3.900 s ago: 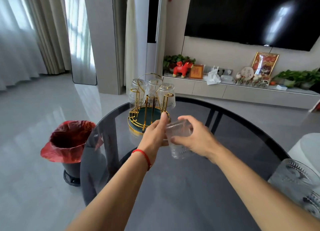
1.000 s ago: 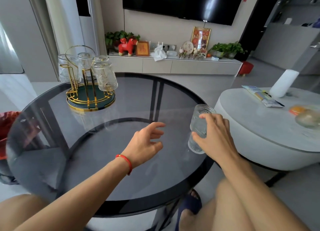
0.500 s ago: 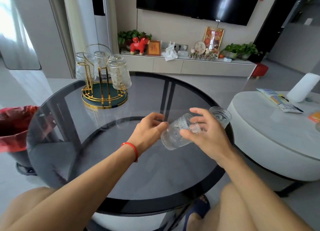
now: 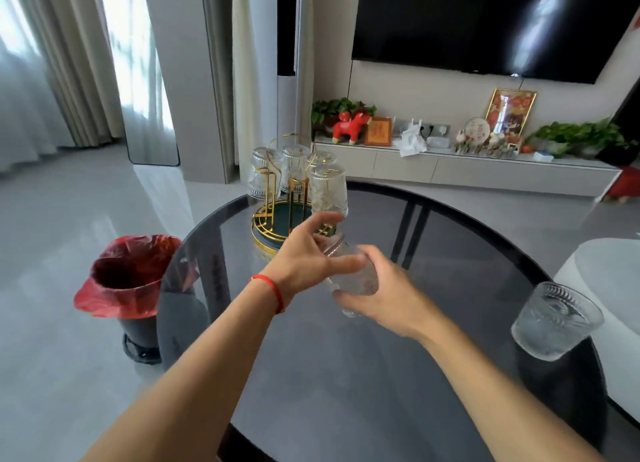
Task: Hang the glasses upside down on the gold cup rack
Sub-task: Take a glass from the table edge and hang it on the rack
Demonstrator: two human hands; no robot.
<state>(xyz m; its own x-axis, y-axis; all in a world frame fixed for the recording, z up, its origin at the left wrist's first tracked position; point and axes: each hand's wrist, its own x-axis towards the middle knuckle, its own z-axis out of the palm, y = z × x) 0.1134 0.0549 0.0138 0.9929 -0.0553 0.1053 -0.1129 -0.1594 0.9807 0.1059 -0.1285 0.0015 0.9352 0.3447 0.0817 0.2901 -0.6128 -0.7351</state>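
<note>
Hands meet over the middle of a round dark glass table (image 4: pixel 346 375), both on one clear ribbed glass (image 4: pixel 349 271). The right hand (image 4: pixel 384 295) wraps around the lower part of the glass from the right, fingers curled beneath it, and carries it in the air above the tabletop. The left hand (image 4: pixel 304 257) comes in from the left with its thumb laid across the side of the glass; its other fingers (image 4: pixel 322 221) are spread and raised, not closed on anything. A red string sits on the left wrist (image 4: pixel 273 292). The glass is tilted and partly hidden by both hands, so which end points up cannot be told.

Just beyond the hands, near the far edge of the table, stands the gold cup rack (image 4: pixel 277 226), a round gold-rimmed tray with a dark green floor and upright gold pegs. Four glasses hang upside down on it; the nearest one (image 4: pixel 327 191) is directly behind the raised left fingers, apart from them. Another glass (image 4: pixel 557 319) stands upright at the right edge of the table, well apart from the hands. A bin with a red bag (image 4: pixel 128 278) stands on the floor to the left of the table.
</note>
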